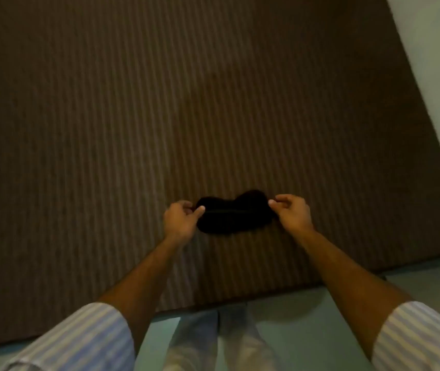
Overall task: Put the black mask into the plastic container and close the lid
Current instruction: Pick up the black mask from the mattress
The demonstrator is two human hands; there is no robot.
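Here, a brown ribbed surface fills most of the head view, its stripes running away from the person. A pale floor borders it along the near edge and on the right side. Both forearms extend forward from striped shirt sleeves rolled up near the elbows, and light trousers show below, between the arms. The black mask lies on the ribbed surface near its near edge, stretched sideways between the two hands. The left hand meets the mask's left end, with thumb and forefinger pinched together on that end. The right hand meets the right end, thumb and forefinger closed in a pinch at the mask's edge. Whether the mask rests fully on the surface or is slightly lifted cannot be told.
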